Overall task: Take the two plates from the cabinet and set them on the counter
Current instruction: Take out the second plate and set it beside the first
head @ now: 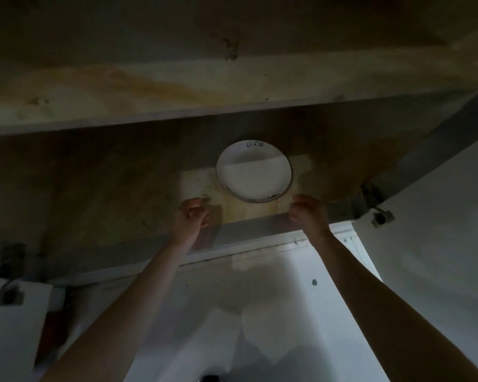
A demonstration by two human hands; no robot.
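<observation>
Head view shows a white plate (254, 172), hard, smooth and breakable, near the shelf (94, 188) front edge, best held by its rim, while the left hand (192, 213) and right hand (307, 212) reach up empty with fingers curled

White plate (254, 172) with dark rim; cabinet shelf (108, 175) stained yellow-brown.

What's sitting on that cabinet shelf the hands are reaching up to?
One white plate with a thin dark rim and handwriting near its far edge rests on the stained shelf. A second plate beneath it can't be made out. Both hands are short of it, not touching.
</observation>
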